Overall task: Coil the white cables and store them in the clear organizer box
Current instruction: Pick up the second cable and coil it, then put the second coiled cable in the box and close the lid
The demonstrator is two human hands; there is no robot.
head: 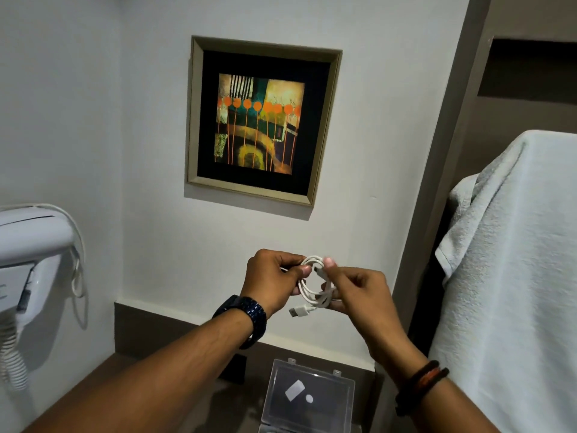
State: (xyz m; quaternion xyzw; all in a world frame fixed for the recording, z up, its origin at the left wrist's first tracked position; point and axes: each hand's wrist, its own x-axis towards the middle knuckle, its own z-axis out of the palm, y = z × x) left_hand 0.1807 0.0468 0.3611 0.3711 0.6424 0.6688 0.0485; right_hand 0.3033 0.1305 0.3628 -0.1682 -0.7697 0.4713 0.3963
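A white cable (312,284) is wound into a small coil, held up in front of the wall at chest height. My left hand (271,281) pinches the coil's left side. My right hand (356,292) pinches its top and right side, with a white USB plug (301,309) hanging below. The clear organizer box (307,398) stands open on the brown counter below my hands, its lid raised toward the wall, with two small white stickers on the lid. The box's bottom is cut off by the frame edge.
A white wall-mounted hair dryer (28,245) with a curly cord hangs at the left. A framed picture (262,120) is on the wall ahead. A white towel (512,276) drapes over something at the right. A black object (234,368) sits on the counter by the wall.
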